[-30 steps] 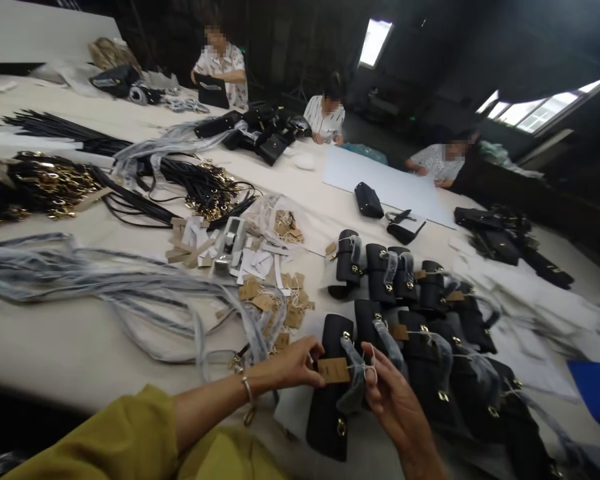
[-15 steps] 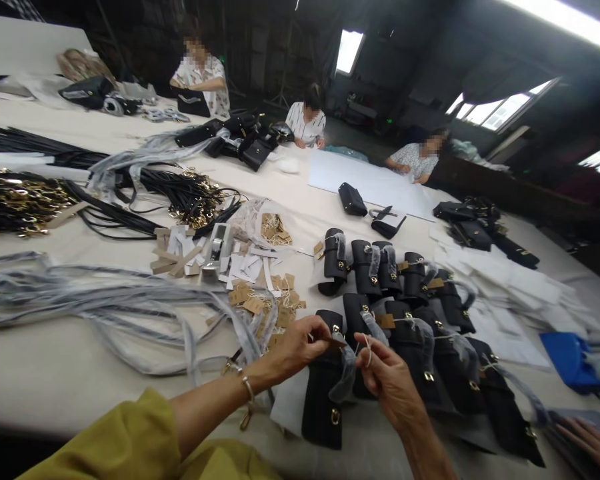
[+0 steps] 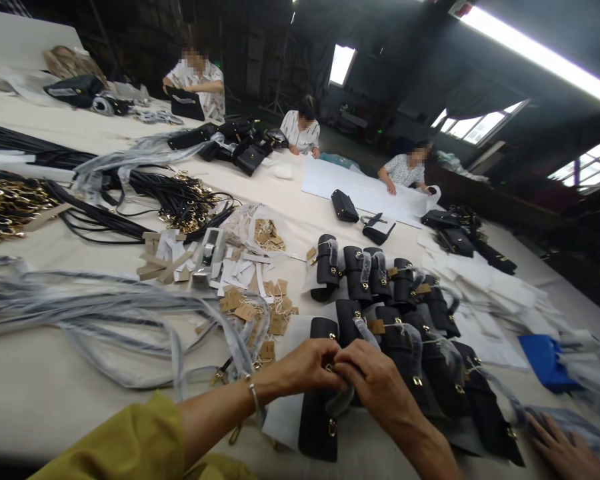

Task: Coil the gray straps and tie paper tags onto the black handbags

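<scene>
One left hand (image 3: 307,368) and one right hand (image 3: 377,380) are meeting over the black, rolled, leather-look bag (image 3: 314,428), fingers curled, closure and contents hidden; slipping fingertips could be snagging its clear-plastic-wrapped handle (image 3: 340,404).

Bag workshop: long pale table (image 3: 55,408), black bags (image 3: 353,270) in rows, bundled straps (image 3: 150,187), loose tags (image 3: 245,311), several workers (image 3: 300,139) along its far edge.
</scene>
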`<state>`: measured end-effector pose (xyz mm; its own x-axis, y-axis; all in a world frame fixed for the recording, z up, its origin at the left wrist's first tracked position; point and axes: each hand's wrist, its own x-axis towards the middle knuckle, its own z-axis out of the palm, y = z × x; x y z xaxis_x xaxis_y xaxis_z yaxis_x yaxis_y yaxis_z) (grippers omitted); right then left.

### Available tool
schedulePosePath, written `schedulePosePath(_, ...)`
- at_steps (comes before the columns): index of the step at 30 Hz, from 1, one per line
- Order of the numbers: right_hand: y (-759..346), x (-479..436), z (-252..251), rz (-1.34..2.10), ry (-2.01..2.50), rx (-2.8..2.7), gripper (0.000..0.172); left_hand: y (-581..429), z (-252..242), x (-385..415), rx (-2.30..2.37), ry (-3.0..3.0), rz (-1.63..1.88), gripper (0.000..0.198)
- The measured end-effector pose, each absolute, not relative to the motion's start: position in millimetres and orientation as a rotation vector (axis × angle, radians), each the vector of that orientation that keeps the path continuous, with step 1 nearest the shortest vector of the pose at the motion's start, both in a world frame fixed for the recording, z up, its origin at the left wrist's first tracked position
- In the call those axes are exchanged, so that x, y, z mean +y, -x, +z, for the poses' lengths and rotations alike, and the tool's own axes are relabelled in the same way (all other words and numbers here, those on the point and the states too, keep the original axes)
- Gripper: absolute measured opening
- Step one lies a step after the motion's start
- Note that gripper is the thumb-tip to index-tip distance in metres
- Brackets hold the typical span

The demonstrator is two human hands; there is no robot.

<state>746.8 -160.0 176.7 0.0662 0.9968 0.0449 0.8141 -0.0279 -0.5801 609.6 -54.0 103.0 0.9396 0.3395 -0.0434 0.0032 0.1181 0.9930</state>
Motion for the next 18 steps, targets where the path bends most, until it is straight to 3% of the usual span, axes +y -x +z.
schedulePosePath(8,-758.7,-157.6,171.4,0.548,1.867,-1.507,0.017,-587.3,108.8,-37.0,0.277,-1.883,0.494,0.019)
schedulePosePath(13,-765.8,-159.3,156.3,0.389,1.951,-1.117,0.025,-571.9,84.9,-35.5,0.278,-2.177,0.320,0.014)
schedulePosePath(18,-755.7,-145.5,173.2,0.178,1.814,-1.003,0.022,-574.1,84.8,-44.2,0.409,-1.912,0.315,0.034)
